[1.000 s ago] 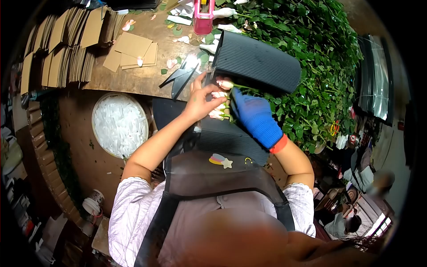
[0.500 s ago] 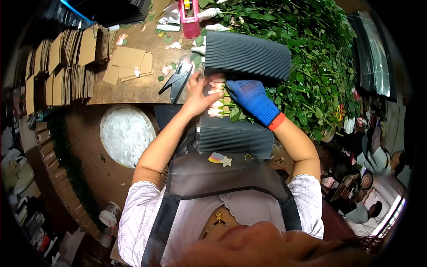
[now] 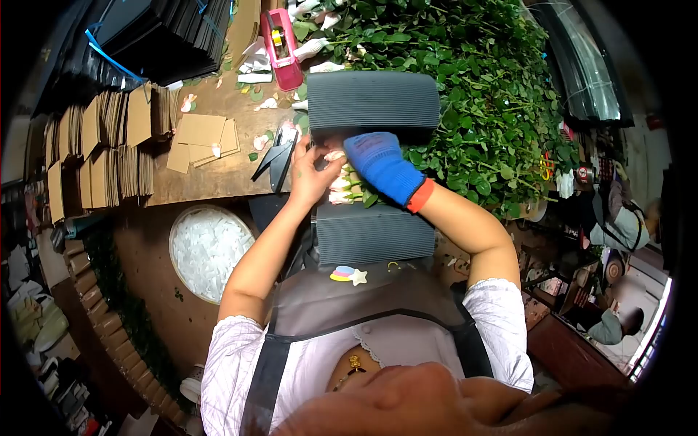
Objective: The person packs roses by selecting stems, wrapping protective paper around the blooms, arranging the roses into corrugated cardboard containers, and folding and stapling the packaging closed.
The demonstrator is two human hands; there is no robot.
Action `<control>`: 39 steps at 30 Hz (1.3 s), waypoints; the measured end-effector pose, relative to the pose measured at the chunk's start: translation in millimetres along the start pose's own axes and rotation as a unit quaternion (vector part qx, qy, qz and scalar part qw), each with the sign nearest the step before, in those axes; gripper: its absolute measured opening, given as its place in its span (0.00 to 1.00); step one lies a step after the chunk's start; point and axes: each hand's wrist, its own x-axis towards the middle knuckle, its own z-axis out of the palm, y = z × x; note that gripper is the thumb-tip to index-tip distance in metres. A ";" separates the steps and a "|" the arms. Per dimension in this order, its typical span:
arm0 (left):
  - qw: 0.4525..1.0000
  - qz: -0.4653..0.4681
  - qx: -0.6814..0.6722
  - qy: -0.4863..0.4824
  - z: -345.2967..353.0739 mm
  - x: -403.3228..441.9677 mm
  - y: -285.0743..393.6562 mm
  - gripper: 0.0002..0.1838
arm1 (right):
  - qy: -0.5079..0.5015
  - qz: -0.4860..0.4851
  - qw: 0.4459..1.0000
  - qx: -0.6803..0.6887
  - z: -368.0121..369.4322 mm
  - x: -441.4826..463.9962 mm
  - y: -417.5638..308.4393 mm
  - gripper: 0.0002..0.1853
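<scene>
Pale pink roses [image 3: 340, 190] lie in a row between two flaps of a black corrugated sheet [image 3: 374, 100], their green stems pointing right. My left hand [image 3: 313, 173], bare, is at the left end of the flowers with its thumb and fingers closed round a rose head [image 3: 335, 155]. Beside it, my right hand [image 3: 374, 156] in a blue knitted glove reaches over the stems just below the upper flap; its fingertips are hidden. Black scissors [image 3: 276, 160] rest on the wooden table [image 3: 182, 190] just left of my left hand.
Leafy rose stems [image 3: 465, 87] are heaped behind and to the right. A pink tape dispenser [image 3: 283, 54], cardboard pieces [image 3: 203, 138] and stacked cardboard [image 3: 138, 116] sit at the left. Below stands a round tub of white pieces [image 3: 209, 251]. Other people are at the far right.
The view has shifted, so the table's things appear lower. My right hand has moved left over the stems, closer to my left hand, which stays at the rose heads.
</scene>
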 end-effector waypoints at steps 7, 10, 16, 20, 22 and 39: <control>0.999 0.033 -0.017 -0.030 -4.2 4.6 3.9 0.19 | 0.064 -0.083 0.972 0.212 -30.1 -41.0 25.5 0.12; 0.999 -0.008 -0.035 -0.040 -0.6 5.4 0.4 0.20 | 0.371 0.039 0.891 0.259 -71.2 -74.1 55.1 0.14; 0.993 0.112 0.021 -0.009 -2.4 6.2 0.9 0.20 | 0.154 0.088 0.911 0.372 -37.7 -34.5 171.0 0.21; 0.998 0.042 -0.020 -0.043 -5.6 5.2 4.3 0.21 | 0.342 -0.052 0.782 0.518 -78.8 -86.8 144.6 0.16; 0.998 0.048 0.025 -0.037 -4.3 4.6 -10.5 0.17 | 0.132 -0.013 0.799 0.587 -64.2 -126.2 160.8 0.18; 0.841 0.433 0.255 -0.201 -18.9 6.1 41.7 0.46 | -0.123 -0.052 0.990 -0.054 6.1 -67.9 43.5 0.34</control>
